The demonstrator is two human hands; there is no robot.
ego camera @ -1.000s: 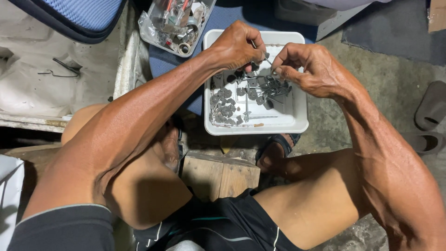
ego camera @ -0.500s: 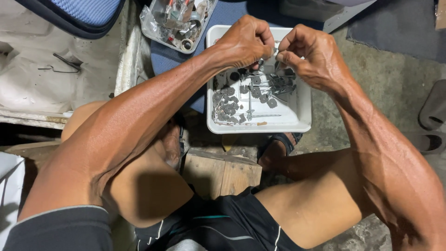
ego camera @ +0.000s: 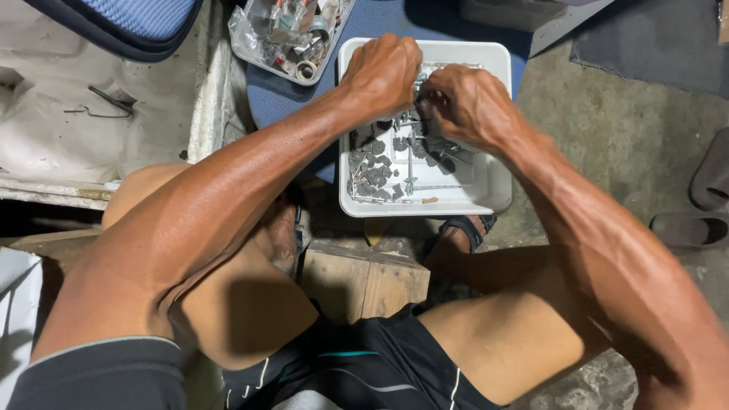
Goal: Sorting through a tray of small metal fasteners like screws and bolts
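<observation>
Tray (ego camera: pixel 497 193): white, lying on the floor at far centre, holding the metal parts.
Left hand (ego camera: pixel 383 72): hovering over the tray's far side, fingers clenching a small part, touching the right hand.
Right hand (ego camera: pixel 467 102): meeting it just right, fingers pinching the same part.
Parts (ego camera: pixel 372 163): small grey pieces piling in the tray's left half.
Tub (ego camera: pixel 262 45): clear, sitting far left.
</observation>
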